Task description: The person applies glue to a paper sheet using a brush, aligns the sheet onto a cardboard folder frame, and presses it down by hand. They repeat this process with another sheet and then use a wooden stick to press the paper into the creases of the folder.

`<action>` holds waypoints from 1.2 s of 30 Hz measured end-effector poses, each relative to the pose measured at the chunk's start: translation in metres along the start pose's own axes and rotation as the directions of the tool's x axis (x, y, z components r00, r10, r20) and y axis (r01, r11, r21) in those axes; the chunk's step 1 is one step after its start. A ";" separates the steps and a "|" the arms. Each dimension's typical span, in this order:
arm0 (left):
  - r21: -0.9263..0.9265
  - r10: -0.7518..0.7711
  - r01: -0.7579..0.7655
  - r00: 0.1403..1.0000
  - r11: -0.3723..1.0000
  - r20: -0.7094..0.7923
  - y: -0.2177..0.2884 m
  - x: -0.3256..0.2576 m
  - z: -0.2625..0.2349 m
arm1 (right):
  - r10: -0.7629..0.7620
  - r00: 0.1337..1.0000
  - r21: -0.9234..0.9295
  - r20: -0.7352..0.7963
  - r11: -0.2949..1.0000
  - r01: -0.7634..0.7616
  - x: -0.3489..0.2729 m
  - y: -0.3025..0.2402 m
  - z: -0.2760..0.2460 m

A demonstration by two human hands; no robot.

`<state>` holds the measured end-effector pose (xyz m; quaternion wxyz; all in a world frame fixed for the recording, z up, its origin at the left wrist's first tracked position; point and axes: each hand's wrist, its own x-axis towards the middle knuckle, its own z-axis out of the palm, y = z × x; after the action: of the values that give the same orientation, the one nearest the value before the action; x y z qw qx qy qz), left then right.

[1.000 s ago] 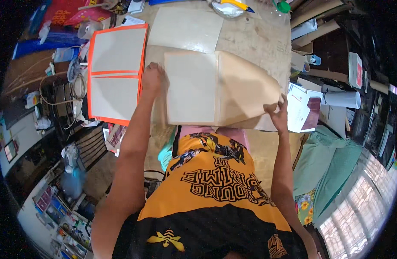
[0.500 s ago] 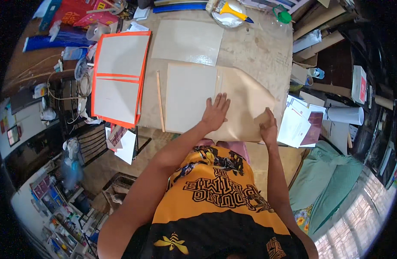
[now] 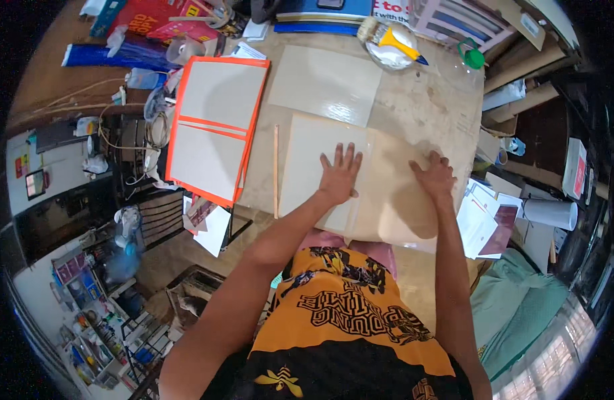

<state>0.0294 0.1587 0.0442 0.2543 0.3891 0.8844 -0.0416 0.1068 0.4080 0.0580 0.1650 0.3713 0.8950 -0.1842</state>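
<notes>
My left hand (image 3: 340, 176) rests flat on a grey board (image 3: 313, 157), fingers spread. To its right, joined along a narrow strip, lies a sheet of tan paper (image 3: 390, 193), and my right hand (image 3: 435, 177) is over its right part with fingers apart. Neither hand holds anything. Left of the board a thin wooden stick (image 3: 276, 172) lies on the table. Beyond the board is another pale, glossy sheet (image 3: 327, 77). Farther left, grey panels (image 3: 217, 97) with orange borders are stacked.
At the far side stand a bowl of white paste (image 3: 391, 57) with a yellow-handled brush (image 3: 397, 45) and a clear bottle with a green cap (image 3: 474, 59). White papers (image 3: 479, 217) lie by the right table edge. Blue books (image 3: 320, 20) sit at the back.
The tan paper, raised and curved before, now lies flatter. My right hand has gone from its near right edge to farther up on it, fingers spreading. The whole view has shifted.
</notes>
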 end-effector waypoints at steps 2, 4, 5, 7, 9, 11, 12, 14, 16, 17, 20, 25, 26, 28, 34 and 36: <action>-0.008 0.011 -0.011 1.000 1.000 0.013 -0.002 0.002 -0.006 | -0.057 0.995 -0.026 0.088 0.998 0.059 0.005 0.007 -0.006; 0.011 0.032 -0.032 0.999 0.999 0.005 -0.007 0.004 -0.010 | -0.051 0.993 -0.076 0.108 0.995 0.059 0.003 0.003 -0.012; 0.007 0.029 -0.029 1.000 1.000 0.002 -0.010 0.004 -0.013 | -0.039 0.991 -0.122 0.128 0.991 0.055 0.002 0.000 -0.014; 0.004 0.071 -0.072 0.996 0.997 0.047 -0.012 0.005 -0.028 | -0.049 0.996 -0.149 0.075 0.987 0.060 0.000 -0.003 -0.016; -0.068 0.075 -0.078 0.996 0.995 -0.052 -0.029 0.013 -0.015 | -0.062 0.998 -0.176 0.022 0.982 0.065 -0.004 -0.007 -0.015; -0.139 0.068 -0.089 0.986 0.986 -0.151 -0.041 0.020 -0.003 | -0.159 0.983 -0.261 -0.096 0.956 0.130 -0.010 -0.011 -0.010; -0.142 0.058 -0.081 0.986 0.987 -0.156 -0.042 0.021 -0.007 | -0.159 0.983 -0.267 -0.095 0.955 0.128 -0.014 -0.012 -0.006; -0.151 0.046 -0.071 0.986 0.986 -0.162 -0.042 0.022 -0.015 | -0.206 0.969 -0.384 -0.135 0.913 0.140 -0.022 -0.014 0.004; -0.148 0.021 -0.023 1.000 0.989 -0.017 -0.037 0.024 -0.033 | -0.305 0.935 -0.454 -0.184 0.870 0.194 -0.024 0.000 0.030; -0.151 0.023 -0.026 0.999 0.988 -0.024 -0.036 0.025 -0.039 | -0.403 0.887 -0.517 -0.225 0.821 0.242 -0.023 0.010 0.044; -0.224 0.045 -0.032 0.998 0.974 0.054 -0.039 0.027 -0.044 | -0.324 0.931 -0.391 -0.171 0.889 0.237 -0.024 0.013 0.068; -0.434 -0.079 -0.139 0.891 0.890 -0.448 -0.100 0.065 0.034 | -0.224 0.958 -0.276 -0.177 0.946 0.170 -0.053 0.001 0.078; -0.487 -0.203 -0.066 0.855 0.871 -0.478 -0.118 0.071 0.018 | -0.185 0.964 -0.270 -0.191 0.954 0.129 -0.061 0.008 0.084; -0.592 -0.426 0.215 0.871 0.776 -0.242 -0.171 0.082 -0.039 | -0.162 0.971 -0.182 -0.174 0.975 0.130 -0.076 0.021 0.090; -0.528 -0.584 0.378 0.754 0.761 -0.301 -0.266 0.132 -0.065 | -0.261 0.956 -0.067 -0.137 0.965 0.254 -0.087 0.032 0.086; -0.506 -0.586 0.420 0.777 0.754 -0.229 -0.269 0.151 -0.064 | -0.254 0.952 -0.083 -0.168 0.966 0.243 -0.088 0.039 0.089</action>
<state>-0.2739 0.0904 -0.0067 0.1387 0.0664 0.9751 0.1598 0.2080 0.3403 0.0094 0.0716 0.2652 0.9510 -0.1422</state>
